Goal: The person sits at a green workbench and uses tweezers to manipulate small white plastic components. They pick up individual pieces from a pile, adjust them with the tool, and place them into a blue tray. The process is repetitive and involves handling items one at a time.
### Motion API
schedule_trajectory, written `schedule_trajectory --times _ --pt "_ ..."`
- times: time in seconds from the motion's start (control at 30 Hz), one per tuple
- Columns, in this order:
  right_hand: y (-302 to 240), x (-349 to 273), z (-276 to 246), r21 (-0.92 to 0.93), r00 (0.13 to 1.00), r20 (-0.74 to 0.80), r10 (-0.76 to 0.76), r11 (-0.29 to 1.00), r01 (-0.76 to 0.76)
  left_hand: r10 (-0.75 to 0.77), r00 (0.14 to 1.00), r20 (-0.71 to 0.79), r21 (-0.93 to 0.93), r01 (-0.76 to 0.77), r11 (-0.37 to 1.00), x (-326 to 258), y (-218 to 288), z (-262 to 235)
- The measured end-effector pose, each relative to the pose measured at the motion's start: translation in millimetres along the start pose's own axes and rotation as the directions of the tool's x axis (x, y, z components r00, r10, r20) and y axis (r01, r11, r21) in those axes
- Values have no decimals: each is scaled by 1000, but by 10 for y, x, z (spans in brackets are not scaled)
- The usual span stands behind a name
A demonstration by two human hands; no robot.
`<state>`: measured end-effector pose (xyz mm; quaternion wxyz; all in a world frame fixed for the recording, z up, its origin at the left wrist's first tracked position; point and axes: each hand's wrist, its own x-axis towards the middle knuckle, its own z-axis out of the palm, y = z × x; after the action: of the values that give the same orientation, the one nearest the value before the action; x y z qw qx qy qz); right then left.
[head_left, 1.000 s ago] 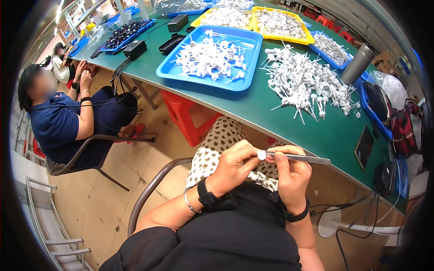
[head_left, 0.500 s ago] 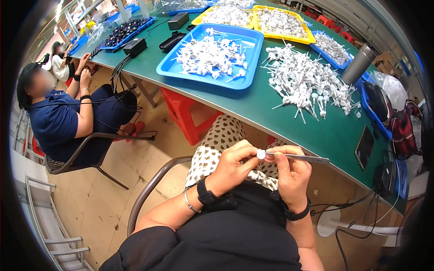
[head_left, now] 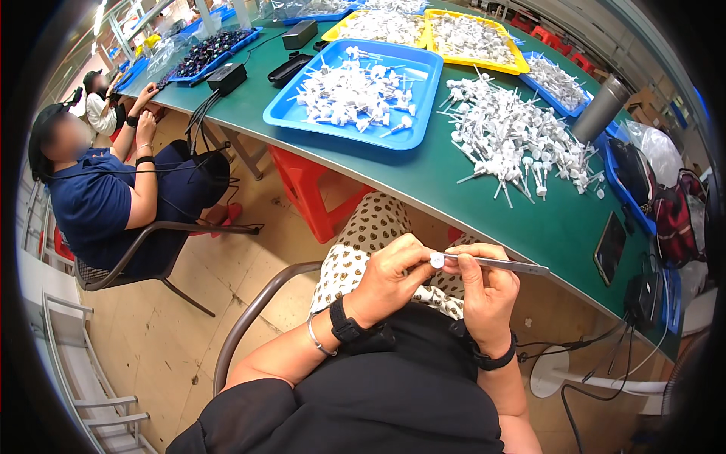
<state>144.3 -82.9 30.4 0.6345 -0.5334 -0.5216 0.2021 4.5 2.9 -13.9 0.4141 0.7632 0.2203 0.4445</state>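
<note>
"If I start at the far left, what do I see?"

"You see a co-worker (head_left: 102, 193) in a dark blue top, seated on a chair (head_left: 128, 276), with forearms raised. Behind, on the green table (head_left: 431, 181), dark pieces (head_left: 212, 57) fill a shallow tray."

"And going right?"

"Next comes a red stool (head_left: 299, 189) under the table edge, then a blue tray (head_left: 421, 83) with a heap of white stemmed parts (head_left: 348, 94) in it."

"Nearer the body, what is the left hand (head_left: 393, 274) doing?"

"It pinches a small round white piece (head_left: 437, 260) between thumb and forefinger, above the lap, just off the table."

"The right hand (head_left: 488, 293)?"

"It's just beside the left one, curled around metal tweezers (head_left: 523, 266), whose blunt end points right. The fingers hide the tips, so I can't tell whether they touch the piece."

"What finishes the row?"

"A loose white pile (head_left: 514, 136) lies on the table beyond the hands; past it stand a grey metal flask (head_left: 601, 110) and, lying nearer the edge, a dark phone (head_left: 609, 248)."
</note>
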Motion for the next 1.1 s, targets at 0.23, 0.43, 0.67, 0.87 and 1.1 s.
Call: schedule_trajectory --times 0.23,0.43,0.67,0.87,1.1 --pt "18 -2 3 -16 1000 -4 -4 1000 4 -2 1000 5 -1 2 1000 -3 5 4" --pt "32 -5 13 0 1000 -19 4 1000 -4 0 1000 -15 5 0 1000 1 18 6" --pt "20 -5 27 9 999 -29 21 1000 -21 11 1000 -19 25 -10 1000 10 41 -4" --pt "26 -13 39 26 998 -45 36 999 -35 7 1000 -26 36 -6 999 12 55 2" --pt "21 -15 31 32 998 -50 32 999 -31 14 999 -40 49 -12 999 5 50 10"
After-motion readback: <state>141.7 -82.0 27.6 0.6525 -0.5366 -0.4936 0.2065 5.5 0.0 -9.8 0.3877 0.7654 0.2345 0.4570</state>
